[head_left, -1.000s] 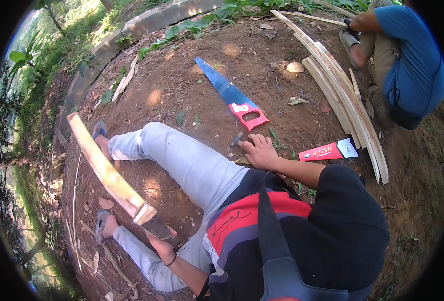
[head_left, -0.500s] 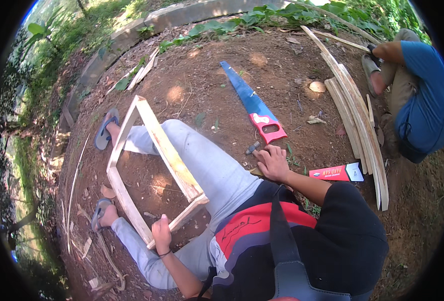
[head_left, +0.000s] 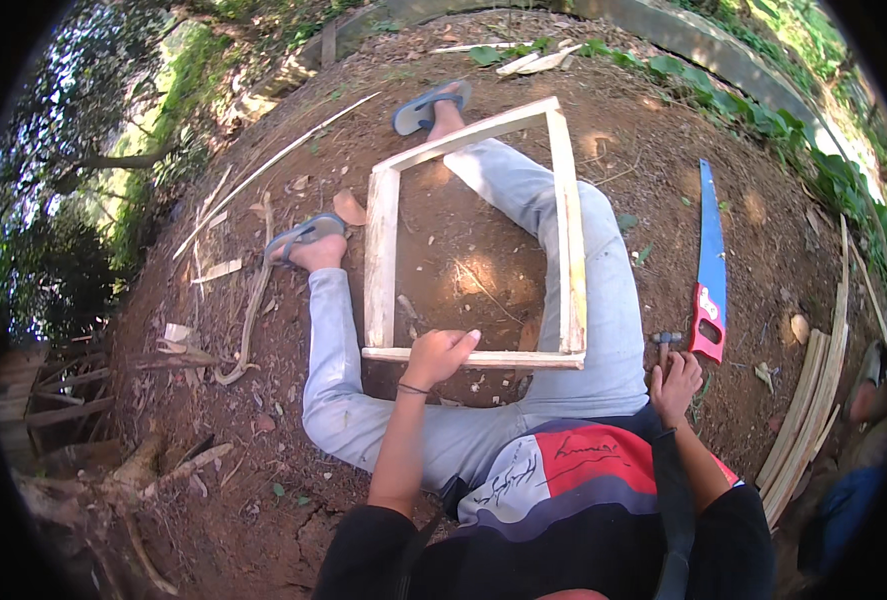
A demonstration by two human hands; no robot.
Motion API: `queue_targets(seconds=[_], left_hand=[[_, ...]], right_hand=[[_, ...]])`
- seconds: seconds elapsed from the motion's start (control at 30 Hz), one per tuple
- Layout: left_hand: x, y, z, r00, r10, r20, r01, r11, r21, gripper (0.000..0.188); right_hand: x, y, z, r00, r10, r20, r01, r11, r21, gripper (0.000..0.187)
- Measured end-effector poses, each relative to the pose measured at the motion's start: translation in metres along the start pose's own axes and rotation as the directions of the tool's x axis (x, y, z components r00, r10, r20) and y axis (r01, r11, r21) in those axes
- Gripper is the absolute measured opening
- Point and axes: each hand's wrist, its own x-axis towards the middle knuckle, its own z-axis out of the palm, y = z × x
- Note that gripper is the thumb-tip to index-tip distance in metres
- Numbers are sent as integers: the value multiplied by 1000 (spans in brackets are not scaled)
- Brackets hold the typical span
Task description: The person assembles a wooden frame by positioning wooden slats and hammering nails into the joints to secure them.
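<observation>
My left hand [head_left: 441, 358] is closed around the near bar of a rectangular wooden frame [head_left: 380, 260], its thumb lying along the wood. The frame is made of pale, rough strips and stands tilted over and between my legs, one side against my right thigh. Down on the dirt by my right hip, my right hand [head_left: 675, 386] has its fingers curled over the handle of a hammer [head_left: 665, 338]. The hammer's small metal head pokes out past the fingertips; much of its handle is hidden.
A hand saw [head_left: 711, 250] with blue blade and red handle lies right of my leg. Long wooden strips [head_left: 808, 405] lie farther right, beside another person [head_left: 853, 500]. Wood scraps and a thin stick [head_left: 275, 160] are on the left; a low concrete edge [head_left: 663, 25] runs behind.
The view has swung left, so the saw and strips appear farther right. The wooden frame is now seen more squarely. My left hand still grips it; my right hand stays at the hammer.
</observation>
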Motion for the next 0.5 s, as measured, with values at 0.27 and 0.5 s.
queue_targets(seconds=[0.27, 0.5], left_hand=[[2, -5, -3, 997, -16, 74, 15, 1000, 9, 56], [5, -21, -5, 943, 171, 286, -151, 985, -88, 60]], right_hand=[[-1, 9, 15, 998, -53, -28, 50, 994, -92, 42], [-3, 14, 20, 998, -61, -28, 57, 991, -120, 45]])
